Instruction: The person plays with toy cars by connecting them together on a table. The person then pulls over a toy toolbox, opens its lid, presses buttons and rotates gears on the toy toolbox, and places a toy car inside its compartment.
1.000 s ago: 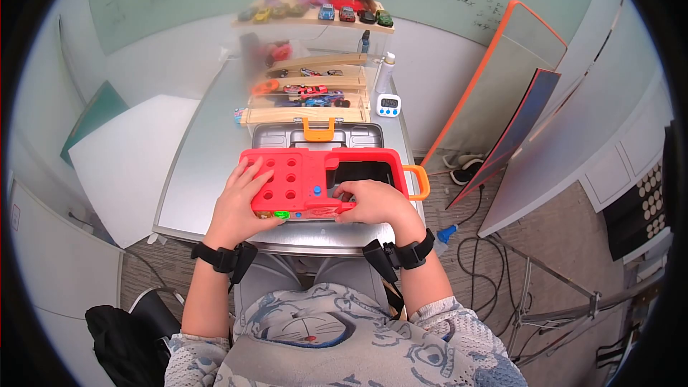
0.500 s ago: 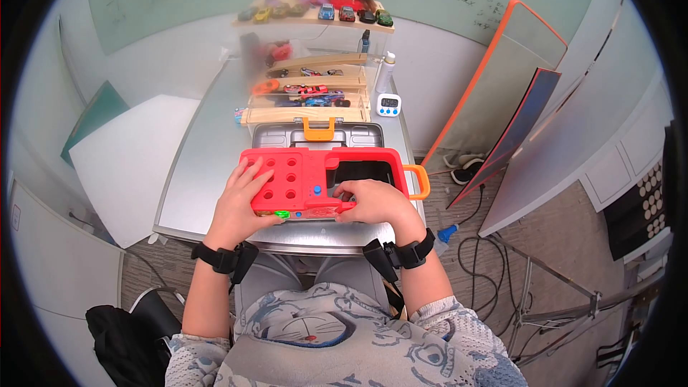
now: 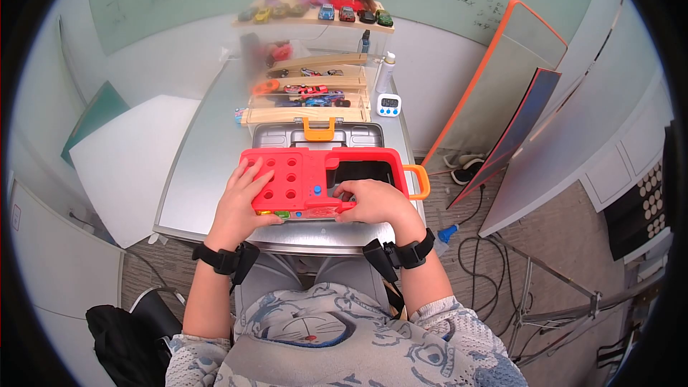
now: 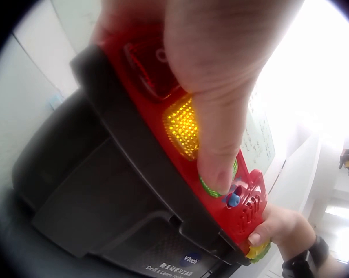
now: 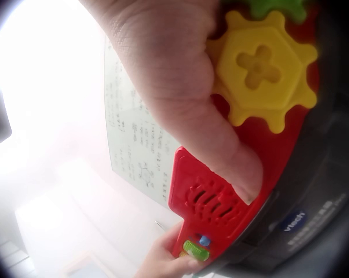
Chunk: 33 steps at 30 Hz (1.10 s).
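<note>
A red toy toolbox (image 3: pixel 309 165) with a dark base stands on the table before me. Its top has a panel of round holes on the left and an open compartment (image 3: pixel 362 171) on the right. My left hand (image 3: pixel 240 197) rests on the holed panel with fingers spread. Its thumb presses the green button (image 4: pixel 208 187) on the front, beside a glowing yellow button (image 4: pixel 182 127). My right hand (image 3: pixel 374 203) grips the front wall at the compartment, its fingertips inside and partly hidden. Its thumb lies on the red front near a yellow gear (image 5: pixel 261 63) and the speaker slots (image 5: pixel 212 202).
Behind the toolbox lies a grey lid with an orange handle (image 3: pixel 318 129). Wooden racks (image 3: pixel 308 115) of toy cars stand farther back on the metal table (image 3: pixel 193 193). A white timer (image 3: pixel 388 105) and a pump bottle (image 3: pixel 385 72) are at the right. An orange handle (image 3: pixel 417 182) juts from the toolbox's right end.
The green button was brightly lit earlier and is now dimmer, while the yellow one next to it glows. Both hands have kept their places on the toolbox.
</note>
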Each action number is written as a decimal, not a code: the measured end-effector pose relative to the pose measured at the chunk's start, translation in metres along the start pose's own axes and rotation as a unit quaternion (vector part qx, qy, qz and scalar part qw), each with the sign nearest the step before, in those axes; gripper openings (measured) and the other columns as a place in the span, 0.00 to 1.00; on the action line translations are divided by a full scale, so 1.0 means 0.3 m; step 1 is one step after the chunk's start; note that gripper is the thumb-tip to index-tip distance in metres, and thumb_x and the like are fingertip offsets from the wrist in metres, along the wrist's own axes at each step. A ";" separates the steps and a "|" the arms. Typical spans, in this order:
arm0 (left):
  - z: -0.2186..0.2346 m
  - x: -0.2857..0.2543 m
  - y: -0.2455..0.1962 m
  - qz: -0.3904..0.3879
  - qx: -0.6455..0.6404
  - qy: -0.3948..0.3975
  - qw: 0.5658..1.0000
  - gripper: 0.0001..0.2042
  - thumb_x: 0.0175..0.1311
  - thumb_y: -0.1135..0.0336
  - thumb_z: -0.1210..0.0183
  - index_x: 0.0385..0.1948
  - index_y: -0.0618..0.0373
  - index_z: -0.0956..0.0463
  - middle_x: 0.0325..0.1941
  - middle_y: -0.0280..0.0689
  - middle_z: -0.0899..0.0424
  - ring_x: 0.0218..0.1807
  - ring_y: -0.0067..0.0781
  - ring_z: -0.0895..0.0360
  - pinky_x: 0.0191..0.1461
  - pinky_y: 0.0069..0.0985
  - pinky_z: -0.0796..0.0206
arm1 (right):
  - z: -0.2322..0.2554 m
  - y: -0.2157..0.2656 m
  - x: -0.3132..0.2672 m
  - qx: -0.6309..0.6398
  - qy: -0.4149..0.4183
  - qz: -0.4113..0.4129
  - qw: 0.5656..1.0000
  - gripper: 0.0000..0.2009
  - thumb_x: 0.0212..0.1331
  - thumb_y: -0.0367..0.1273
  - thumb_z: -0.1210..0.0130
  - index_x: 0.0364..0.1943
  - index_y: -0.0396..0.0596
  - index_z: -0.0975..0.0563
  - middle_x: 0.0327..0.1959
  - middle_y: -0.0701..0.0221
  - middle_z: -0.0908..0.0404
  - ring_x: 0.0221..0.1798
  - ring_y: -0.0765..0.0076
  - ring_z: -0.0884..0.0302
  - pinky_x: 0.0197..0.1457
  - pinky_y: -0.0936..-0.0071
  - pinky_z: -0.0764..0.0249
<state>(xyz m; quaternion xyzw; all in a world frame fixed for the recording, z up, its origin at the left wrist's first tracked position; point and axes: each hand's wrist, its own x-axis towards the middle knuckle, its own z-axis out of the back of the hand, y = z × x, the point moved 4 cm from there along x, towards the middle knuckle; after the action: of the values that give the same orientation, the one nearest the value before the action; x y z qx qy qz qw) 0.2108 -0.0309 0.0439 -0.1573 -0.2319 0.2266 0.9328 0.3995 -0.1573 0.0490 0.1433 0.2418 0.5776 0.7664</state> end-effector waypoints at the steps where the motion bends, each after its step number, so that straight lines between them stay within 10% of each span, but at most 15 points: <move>1: -0.001 0.000 0.001 -0.001 0.001 -0.001 1.000 0.40 0.24 0.61 0.27 0.52 0.53 0.30 0.63 0.40 0.38 0.66 0.46 0.48 0.66 0.36 0.49 | 0.000 0.000 0.000 0.000 0.000 0.000 1.000 0.25 0.36 0.42 0.37 0.44 0.49 0.24 0.39 0.64 0.21 0.42 0.59 0.23 0.46 0.70 0.30; 13: 0.040 0.011 0.042 -0.015 -0.124 0.154 0.980 0.38 0.34 0.76 0.33 0.57 0.47 0.35 0.69 0.41 0.51 0.70 0.46 0.60 0.69 0.36 0.56 | 0.000 -0.001 -0.001 0.000 0.000 0.000 1.000 0.25 0.37 0.42 0.38 0.44 0.51 0.24 0.38 0.66 0.20 0.42 0.60 0.23 0.46 0.70 0.30; 33: 0.035 0.008 0.033 -0.003 -0.113 0.144 0.983 0.38 0.35 0.81 0.38 0.57 0.46 0.36 0.69 0.41 0.51 0.70 0.46 0.59 0.70 0.35 0.55 | 0.004 0.005 -0.004 -0.001 0.004 0.000 1.000 0.25 0.37 0.42 0.38 0.44 0.50 0.24 0.38 0.65 0.20 0.42 0.60 0.23 0.46 0.70 0.29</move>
<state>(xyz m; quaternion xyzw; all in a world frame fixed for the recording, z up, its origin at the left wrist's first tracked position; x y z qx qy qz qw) 0.2040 -0.0193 0.0496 -0.2924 -0.1199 0.1712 0.9332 0.3989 -0.1578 0.0511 0.1402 0.2446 0.5787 0.7652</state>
